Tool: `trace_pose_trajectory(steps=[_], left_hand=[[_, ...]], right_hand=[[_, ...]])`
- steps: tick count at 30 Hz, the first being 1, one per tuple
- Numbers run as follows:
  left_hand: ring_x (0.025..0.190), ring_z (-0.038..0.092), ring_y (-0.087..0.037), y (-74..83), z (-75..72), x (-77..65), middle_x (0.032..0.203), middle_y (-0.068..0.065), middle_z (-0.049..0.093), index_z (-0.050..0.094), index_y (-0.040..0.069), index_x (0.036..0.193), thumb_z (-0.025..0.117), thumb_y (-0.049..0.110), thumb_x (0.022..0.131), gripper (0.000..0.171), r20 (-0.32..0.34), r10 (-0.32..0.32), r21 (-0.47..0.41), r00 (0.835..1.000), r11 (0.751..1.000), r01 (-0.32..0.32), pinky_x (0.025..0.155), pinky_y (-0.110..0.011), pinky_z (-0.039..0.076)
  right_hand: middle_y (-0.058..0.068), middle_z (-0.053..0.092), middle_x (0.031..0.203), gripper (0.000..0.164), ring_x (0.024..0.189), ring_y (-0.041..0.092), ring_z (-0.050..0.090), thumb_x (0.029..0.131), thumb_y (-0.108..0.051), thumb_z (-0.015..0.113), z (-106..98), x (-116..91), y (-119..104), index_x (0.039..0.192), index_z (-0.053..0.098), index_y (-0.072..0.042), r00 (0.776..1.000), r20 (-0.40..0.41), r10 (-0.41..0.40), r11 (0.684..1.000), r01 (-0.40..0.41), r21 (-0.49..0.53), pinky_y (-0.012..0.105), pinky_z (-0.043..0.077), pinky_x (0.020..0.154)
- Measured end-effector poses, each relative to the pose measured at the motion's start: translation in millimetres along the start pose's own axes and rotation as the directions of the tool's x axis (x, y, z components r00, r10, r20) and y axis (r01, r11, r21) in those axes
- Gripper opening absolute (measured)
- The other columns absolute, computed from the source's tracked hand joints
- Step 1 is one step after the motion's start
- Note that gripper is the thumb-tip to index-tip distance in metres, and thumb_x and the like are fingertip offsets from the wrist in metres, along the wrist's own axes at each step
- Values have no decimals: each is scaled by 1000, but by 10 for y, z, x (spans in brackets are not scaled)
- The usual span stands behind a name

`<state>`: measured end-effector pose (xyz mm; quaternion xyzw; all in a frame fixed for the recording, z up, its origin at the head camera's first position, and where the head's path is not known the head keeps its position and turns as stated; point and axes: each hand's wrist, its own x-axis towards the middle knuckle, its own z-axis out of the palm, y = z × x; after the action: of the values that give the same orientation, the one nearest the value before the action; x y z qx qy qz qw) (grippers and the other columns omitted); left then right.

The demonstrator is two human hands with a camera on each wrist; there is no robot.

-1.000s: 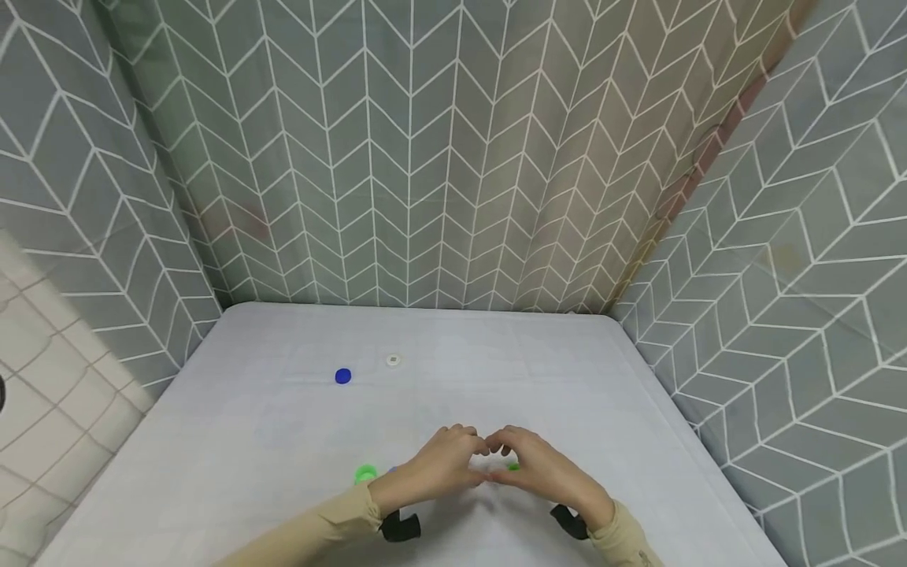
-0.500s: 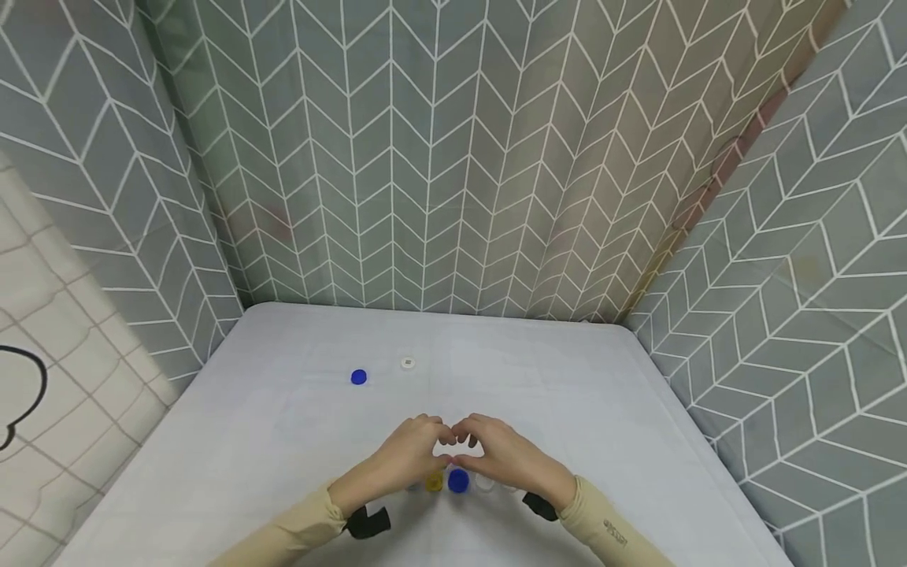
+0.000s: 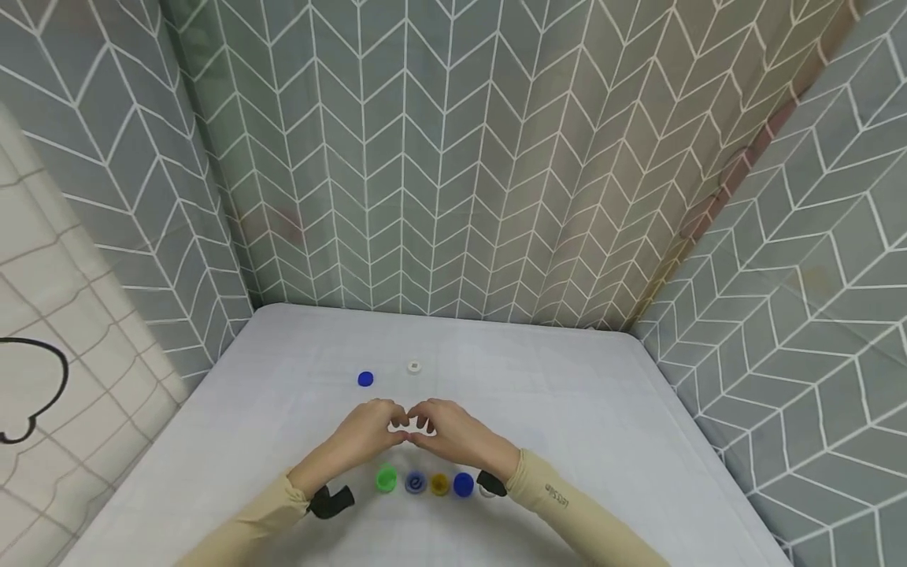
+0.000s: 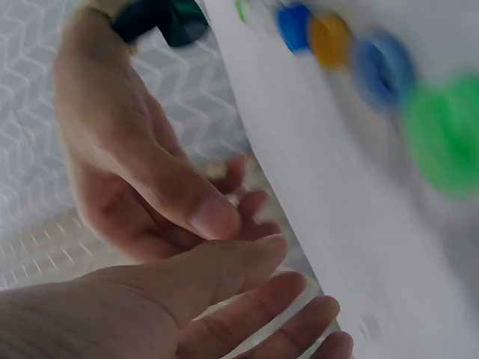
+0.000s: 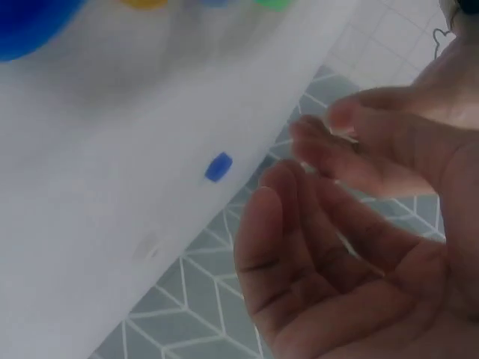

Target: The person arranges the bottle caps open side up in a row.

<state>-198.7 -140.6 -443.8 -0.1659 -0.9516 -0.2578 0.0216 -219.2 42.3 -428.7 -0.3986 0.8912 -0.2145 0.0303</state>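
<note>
My left hand [image 3: 364, 429] and right hand [image 3: 457, 435] are held together over the white table, bare of any object. Their curved fingers and thumbs frame a heart-like gap. In the left wrist view the two thumbs meet close to the camera. The right wrist view shows the right hand's fingers [image 5: 262, 224] bent gently, with an open palm. Just nearer than the hands stands a row of small round items: green [image 3: 386, 478], pale blue [image 3: 415, 483], yellow [image 3: 439, 484] and dark blue [image 3: 464, 484]. A whitish one [image 3: 486, 494] is partly hidden by the right wrist's black strap.
Farther back on the table [image 3: 567, 394] lie a small blue disc [image 3: 364, 379] and a white disc [image 3: 414, 367] with a dark square centre. Grey curtains [image 3: 439, 157] with white chevron lines close off the back and sides. A white gridded cloth [image 3: 71, 315] hangs at left.
The hands have shifted left and slightly away over the table, keeping the same joined pose. The row of round items has come into view below them. The head view has turned somewhat.
</note>
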Motion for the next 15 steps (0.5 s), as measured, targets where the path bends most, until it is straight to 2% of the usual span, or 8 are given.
trace_pose_trajectory(steps=[4,8,10,15], left_hand=[[79,63,-18,-232,-73,50,86,-5,69,72,5,94,76,16,81,17,-46,-99,45,994,994,101,69,-36,51],[76,64,-21,-436,-123,100,88,-11,69,69,0,99,74,17,83,24,-86,-168,45,982,984,173,65,-35,51],[78,65,-24,-514,-132,116,91,-14,68,66,-3,102,73,18,83,28,-93,-198,33,976,979,202,65,-37,52],[93,62,-36,-687,-92,167,104,-23,64,59,-10,110,72,20,84,43,-118,-262,26,958,963,267,75,-47,51]], right_hand=[[8,71,97,34,84,16,66,89,-23,69,81,190,-41,116,65,-3,999,-23,28,999,-27,28,15,48,68],[9,72,97,37,83,13,66,89,-24,69,140,366,-81,118,64,-3,998,-27,60,998,-60,30,16,49,68],[10,72,98,39,83,12,66,89,-25,69,160,452,-104,120,62,-3,997,-20,80,997,-79,24,17,50,69],[11,71,103,47,87,15,66,88,-28,70,222,653,-133,126,58,-3,988,14,157,987,-157,29,21,51,70]])
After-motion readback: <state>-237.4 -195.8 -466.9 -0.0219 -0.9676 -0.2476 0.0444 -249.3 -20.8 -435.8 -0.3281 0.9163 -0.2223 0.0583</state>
